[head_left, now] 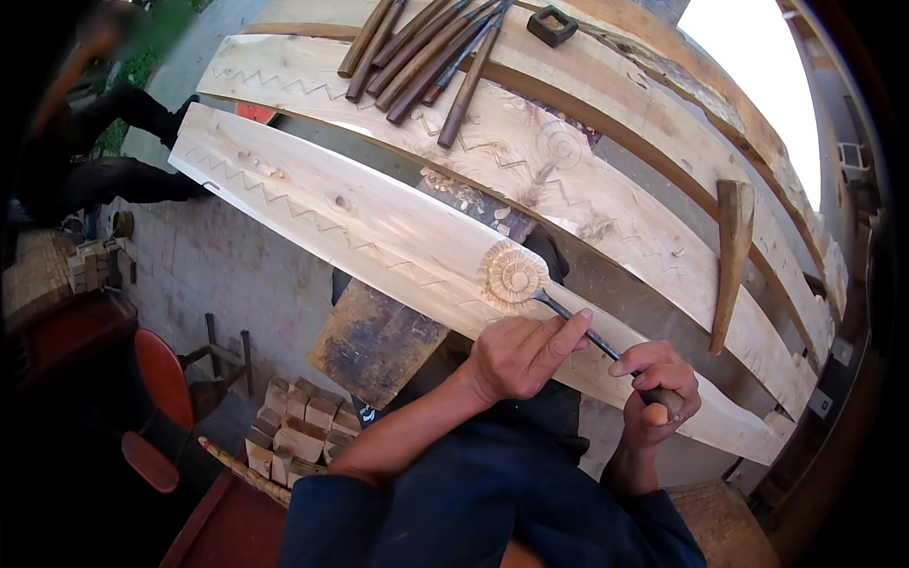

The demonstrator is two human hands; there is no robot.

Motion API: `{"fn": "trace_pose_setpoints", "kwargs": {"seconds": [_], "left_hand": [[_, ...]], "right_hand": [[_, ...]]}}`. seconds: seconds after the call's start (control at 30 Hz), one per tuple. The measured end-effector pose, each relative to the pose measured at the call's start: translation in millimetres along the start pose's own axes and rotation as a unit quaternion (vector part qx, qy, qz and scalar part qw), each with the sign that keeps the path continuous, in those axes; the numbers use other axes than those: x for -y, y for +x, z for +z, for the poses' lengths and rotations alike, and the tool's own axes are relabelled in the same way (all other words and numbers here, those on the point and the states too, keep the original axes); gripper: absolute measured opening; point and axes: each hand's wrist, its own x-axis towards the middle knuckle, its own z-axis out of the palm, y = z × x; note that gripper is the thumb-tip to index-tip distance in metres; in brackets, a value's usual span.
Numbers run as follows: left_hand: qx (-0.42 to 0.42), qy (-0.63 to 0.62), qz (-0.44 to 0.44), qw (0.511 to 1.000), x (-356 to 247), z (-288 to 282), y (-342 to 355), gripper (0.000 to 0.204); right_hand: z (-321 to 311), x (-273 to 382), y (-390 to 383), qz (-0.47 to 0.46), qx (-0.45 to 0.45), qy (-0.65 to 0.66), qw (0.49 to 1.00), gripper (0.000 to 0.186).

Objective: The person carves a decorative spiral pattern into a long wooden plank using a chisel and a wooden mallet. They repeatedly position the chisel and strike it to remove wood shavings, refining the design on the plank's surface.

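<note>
A long pale wooden board lies slanting across in front of me, with a zigzag line cut along it. Near its middle is a round carved rosette with a spiral centre and petal-like rim. The tip of a carving gouge rests at the rosette's lower right edge. My right hand is wrapped round the gouge's wooden handle. On the metal shaft, closer to the tip, the fingers of my left hand are closed, its heel by the board's near edge.
Several wooden-handled carving tools lie on a second zigzag-marked board beyond. A wooden mallet and a dark square box rest farther off. Wood blocks, a red chair and another person's legs are at left.
</note>
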Motion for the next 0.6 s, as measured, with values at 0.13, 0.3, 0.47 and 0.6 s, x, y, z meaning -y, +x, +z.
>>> {"fn": "trace_pose_setpoints", "kwargs": {"seconds": [0.13, 0.3, 0.47, 0.6], "left_hand": [[0.013, 0.024, -0.022, 0.999, 0, -1, -7, 0.051], [0.014, 0.024, -0.003, 1.0, 0, -2, -11, 0.058], [0.01, 0.034, -0.011, 0.999, -1, -4, -11, 0.059], [0.021, 0.037, -0.031, 0.999, 1, -8, -16, 0.045]], "right_hand": [[8, -6, 6, -0.061, 0.006, 0.014, 0.998, 0.07], [28, 5, 10, -0.002, -0.017, 0.221, 0.975, 0.07], [35, 6, 16, 0.006, 0.031, 0.33, 0.943, 0.073], [43, 2, 19, -0.004, 0.047, 0.328, 0.944, 0.075]]}}
